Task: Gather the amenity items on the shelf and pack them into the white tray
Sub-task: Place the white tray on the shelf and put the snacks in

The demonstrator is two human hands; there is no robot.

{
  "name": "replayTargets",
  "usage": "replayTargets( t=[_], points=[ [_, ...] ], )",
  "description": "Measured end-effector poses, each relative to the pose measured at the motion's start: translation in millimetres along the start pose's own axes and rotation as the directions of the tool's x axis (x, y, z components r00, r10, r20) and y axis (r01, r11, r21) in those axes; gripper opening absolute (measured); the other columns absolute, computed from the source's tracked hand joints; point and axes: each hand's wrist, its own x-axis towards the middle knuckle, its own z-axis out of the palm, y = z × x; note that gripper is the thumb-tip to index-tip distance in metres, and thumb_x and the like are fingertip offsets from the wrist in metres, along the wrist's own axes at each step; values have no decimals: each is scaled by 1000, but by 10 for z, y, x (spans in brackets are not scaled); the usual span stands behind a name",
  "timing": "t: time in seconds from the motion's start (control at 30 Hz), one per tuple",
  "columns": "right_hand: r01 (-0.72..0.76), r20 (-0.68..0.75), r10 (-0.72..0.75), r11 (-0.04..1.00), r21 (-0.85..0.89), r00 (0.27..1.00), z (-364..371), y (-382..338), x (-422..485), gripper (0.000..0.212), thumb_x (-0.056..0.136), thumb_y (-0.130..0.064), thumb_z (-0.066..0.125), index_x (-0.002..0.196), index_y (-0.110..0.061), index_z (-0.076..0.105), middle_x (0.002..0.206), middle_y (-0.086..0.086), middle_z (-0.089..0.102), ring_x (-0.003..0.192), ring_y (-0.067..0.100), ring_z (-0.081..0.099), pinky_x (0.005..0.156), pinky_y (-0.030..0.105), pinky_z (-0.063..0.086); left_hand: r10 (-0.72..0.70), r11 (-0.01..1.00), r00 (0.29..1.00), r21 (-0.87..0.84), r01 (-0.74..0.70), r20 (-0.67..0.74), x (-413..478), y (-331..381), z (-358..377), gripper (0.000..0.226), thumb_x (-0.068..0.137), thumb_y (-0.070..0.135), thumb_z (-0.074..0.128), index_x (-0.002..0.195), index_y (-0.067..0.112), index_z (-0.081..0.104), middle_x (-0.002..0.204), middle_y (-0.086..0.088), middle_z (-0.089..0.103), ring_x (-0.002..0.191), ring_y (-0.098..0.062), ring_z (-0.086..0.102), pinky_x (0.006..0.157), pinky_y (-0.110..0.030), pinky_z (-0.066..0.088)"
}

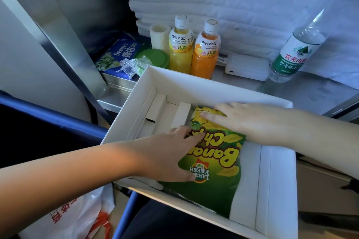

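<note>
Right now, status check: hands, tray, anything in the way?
Left hand and right hand flat on the banana chips bag, inside the white tray. Yellow juice bottle, orange juice bottle, water bottle on the shelf, unpacked. Nothing blocking the tray.

Snack bag [213, 186]: "Banana Chips", "FRESH". Yellow bottle [180, 48], orange bottle [206, 54]: "MOGU MOGU". Blue pack [116, 54]: "Deeyeo". Water bottle [297, 52]: "农夫山".

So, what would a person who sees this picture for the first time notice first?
The bright green banana chips bag lies in the white tray in the middle, with the left hand and the right hand resting on it. Behind the tray, on the shelf, a yellow juice bottle and an orange juice bottle stand side by side, and a clear water bottle stands at the far right.
</note>
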Motion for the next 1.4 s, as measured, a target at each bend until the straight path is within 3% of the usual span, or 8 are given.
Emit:
replayTargets(
  t=[0.07, 0.23, 0.67, 0.87, 0.97, 1.07, 1.3, 1.4],
  points=[
    [-23, -26, 24, 999, 22, 999, 1, -3, 7, 60, 95, -61, 22, 139, -23, 35, 107, 7, 32, 123, 34, 41, 101, 44, 34, 1, 1000, 1000, 27, -1, 10, 14, 29, 9, 94, 83, 61, 53, 145, 36, -12, 149, 15, 8, 130, -13, 30, 104, -28, 34],
    [-21, -13, 21, 999, -50, 1000, 1, -33, 72, 60, 94, -63, 22, 136, -23, 35, 103, 4, 30, 119, 33, 45, 98, 45, 37, 2, 997, 1000, 74, -4, 31, 51, 33, 25, 97, 83, 61, 53, 146, 32, -14, 149, 13, 8, 132, -14, 24, 105, -27, 30],
    [-104, -123, 95, 993, -63, 988, 54, 22, -14, 45, 98, -46, 27, 132, -18, 38, 89, 3, 31, 109, 33, 49, 80, 39, 34, 21, 988, 995, -156, -6, 95, -20, 31, 82, 98, 79, 63, 58, 144, 42, -11, 151, 27, -12, 138, -2, 5, 102, -20, 11],
    [-98, -131, 93, 995, -31, 987, -55, 48, -171, 70, 94, -25, 42, 149, -34, -2, 128, 16, 31, 116, 34, 44, 68, 34, 32, 79, 933, 991, -357, -37, 105, 18, 97, 1, 91, 79, 54, 65, 147, 40, 6, 147, 31, 8, 118, 6, 27, 99, -15, 25],
    [-63, -107, 57, 996, -57, 993, 0, 110, -92, 56, 94, -44, 19, 143, -18, 27, 102, 8, 43, 114, 32, 46, 76, 36, 33, 84, 840, 991, -543, -12, 108, 15, 74, -30, 89, 78, 46, 70, 147, 37, 14, 147, 22, 24, 123, 1, 39, 106, -25, 34],
    [-38, -109, 31, 998, -59, 994, 61, 122, -62, 50, 95, -57, 26, 129, -22, 39, 71, 0, 25, 108, 32, 50, 89, 39, 39, 94, 769, 990, -639, -6, 104, 21, 63, -20, 90, 77, 41, 72, 147, 34, 17, 144, 21, 31, 126, -3, 42, 107, -34, 37],
    [-54, -152, 34, 991, -125, 988, 54, 274, -25, 45, 94, -59, 31, 121, -25, 41, 73, 0, 29, 91, 25, 46, 86, 38, 42, 131, 608, 983, -794, 23, 129, 72, 33, -59, 74, 79, 33, 69, 142, 29, 31, 131, 24, 48, 118, 10, 44, 102, -18, 37],
    [-57, -131, 44, 993, -99, 990, 24, 285, -12, 42, 96, -53, 33, 126, -24, 40, 71, -2, 26, 99, 28, 49, 88, 38, 41, 140, 715, 973, -699, 31, 186, 102, 71, 19, 78, 84, 34, 67, 146, 33, 20, 138, 27, 35, 103, 23, 44, 90, -2, 36]
  ],
)
